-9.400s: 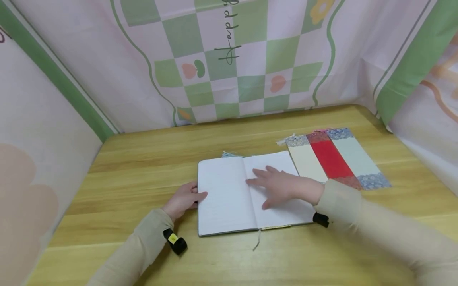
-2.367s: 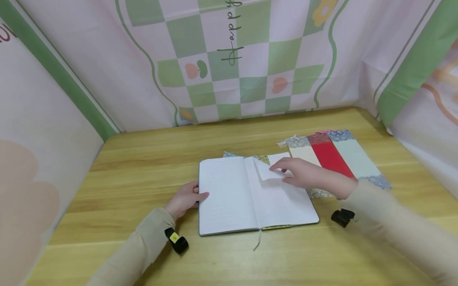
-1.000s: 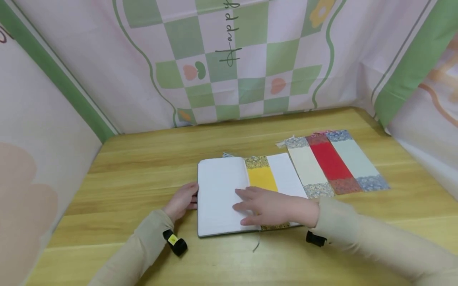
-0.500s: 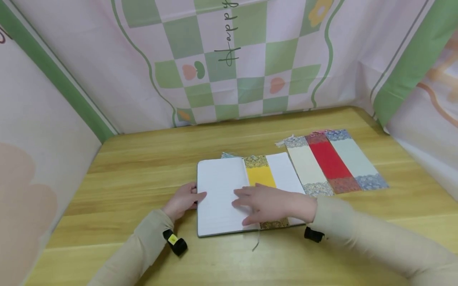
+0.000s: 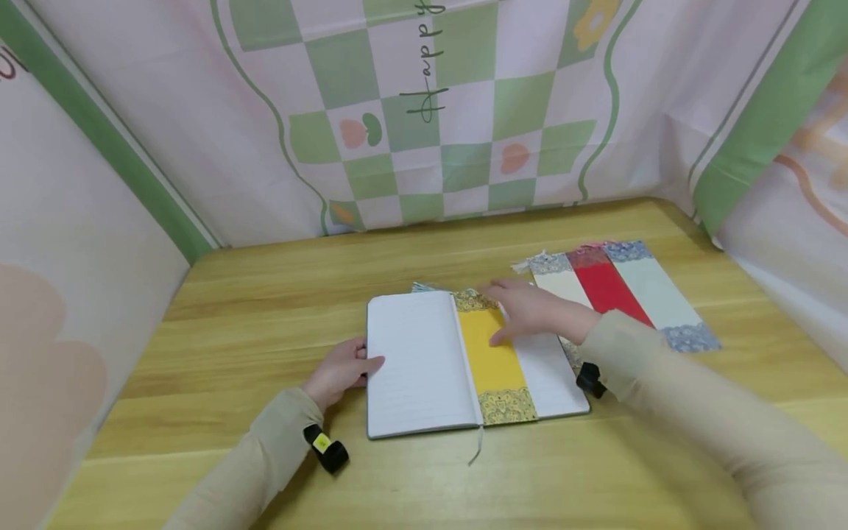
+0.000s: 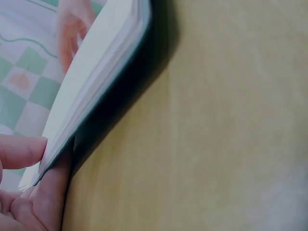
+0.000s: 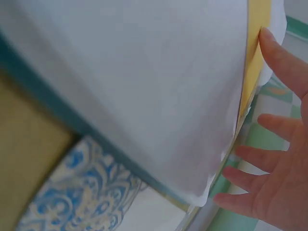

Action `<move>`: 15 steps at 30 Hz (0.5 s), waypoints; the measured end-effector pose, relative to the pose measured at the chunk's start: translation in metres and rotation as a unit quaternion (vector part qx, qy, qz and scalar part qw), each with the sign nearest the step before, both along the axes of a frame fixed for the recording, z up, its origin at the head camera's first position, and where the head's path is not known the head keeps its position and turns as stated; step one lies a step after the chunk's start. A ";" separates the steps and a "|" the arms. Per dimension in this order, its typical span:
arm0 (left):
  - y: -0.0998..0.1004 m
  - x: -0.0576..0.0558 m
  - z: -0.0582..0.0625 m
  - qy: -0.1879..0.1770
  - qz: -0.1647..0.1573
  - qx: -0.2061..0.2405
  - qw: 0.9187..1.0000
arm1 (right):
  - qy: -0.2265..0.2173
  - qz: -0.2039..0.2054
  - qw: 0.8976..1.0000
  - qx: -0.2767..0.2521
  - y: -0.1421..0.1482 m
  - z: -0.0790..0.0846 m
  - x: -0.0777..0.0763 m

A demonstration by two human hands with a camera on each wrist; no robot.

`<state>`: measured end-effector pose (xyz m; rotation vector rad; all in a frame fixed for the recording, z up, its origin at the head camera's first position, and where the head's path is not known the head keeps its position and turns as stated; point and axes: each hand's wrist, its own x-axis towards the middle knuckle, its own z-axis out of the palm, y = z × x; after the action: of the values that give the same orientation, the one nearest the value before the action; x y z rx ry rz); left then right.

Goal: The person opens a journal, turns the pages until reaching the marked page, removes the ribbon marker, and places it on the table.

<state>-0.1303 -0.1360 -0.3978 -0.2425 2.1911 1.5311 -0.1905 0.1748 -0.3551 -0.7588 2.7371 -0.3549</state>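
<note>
An open notebook with white, faintly lined pages lies on the table. My left hand grips its left edge; in the left wrist view the thumb is on the pages and the fingers are under the dark green cover. Along the inner side of the right-hand page lies a yellow bookmark with patterned ends. Over its upper part and the page beside it is my right hand, fingers spread. The right wrist view has the thumb tip at the bookmark; the other fingers extend past the page edge.
Right of the notebook lie a cream bookmark, a red bookmark and a pale blue bookmark, side by side. A grey ribbon hangs from the notebook's spine. A light blue tassel shows behind its top edge.
The right hand lifted a page and turned it leftward, baring the yellow bookmark. It pressed near the spine, then moved up and right to the bookmark's top. The left hand kept its place.
</note>
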 end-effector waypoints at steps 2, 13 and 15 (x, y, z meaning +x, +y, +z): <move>0.001 0.000 0.000 0.000 0.000 -0.002 1.000 | -0.002 -0.008 1.000 0.005 0.002 -0.002 -0.006; 0.002 0.001 0.003 -0.002 0.001 -0.012 1.000 | -0.020 -0.025 0.999 0.033 0.005 -0.006 -0.023; 0.002 0.000 0.003 -0.002 0.000 -0.014 1.000 | -0.020 -0.027 0.999 0.034 0.004 -0.006 -0.024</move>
<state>-0.1298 -0.1341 -0.3948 -0.2551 2.2113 1.4996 -0.2146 0.1787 -0.3610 -0.6551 2.7201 -0.2829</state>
